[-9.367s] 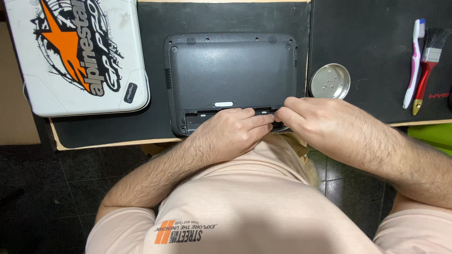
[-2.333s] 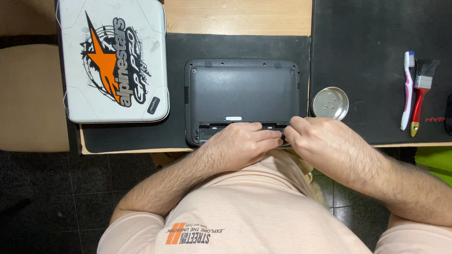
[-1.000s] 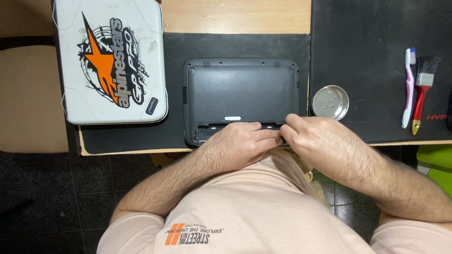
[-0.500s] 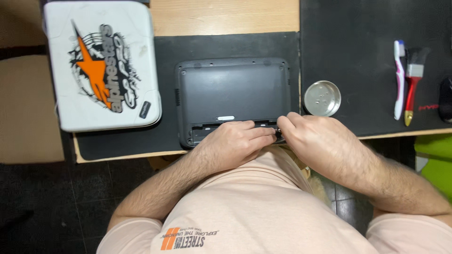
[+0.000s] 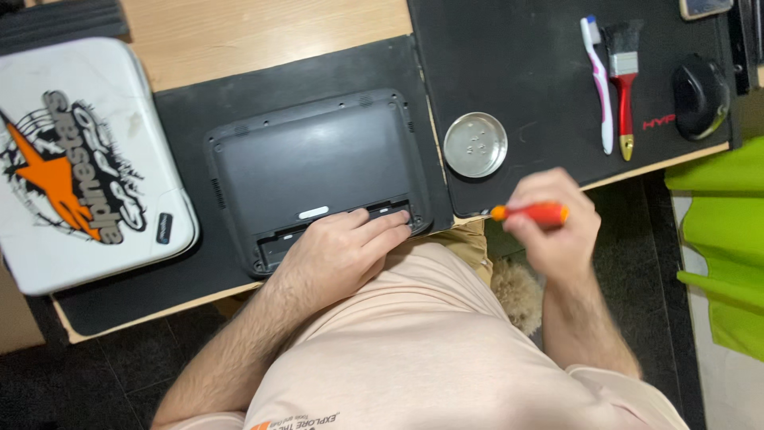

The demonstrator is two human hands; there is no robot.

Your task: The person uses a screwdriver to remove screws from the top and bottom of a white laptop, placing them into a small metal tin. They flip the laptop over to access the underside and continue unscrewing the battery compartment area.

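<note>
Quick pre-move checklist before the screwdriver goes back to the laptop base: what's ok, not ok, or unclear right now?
1. Left hand steadying the laptop base at its near edge: ok.
2. Orange-handled screwdriver in the right hand: ok, held in a closed grip.
3. Screwdriver tip on a screw: not ok, it is off to the right of the base.
4. Round metal dish within reach on the black mat: ok.
5. Which screws remain in the base: cannot tell.
</note>
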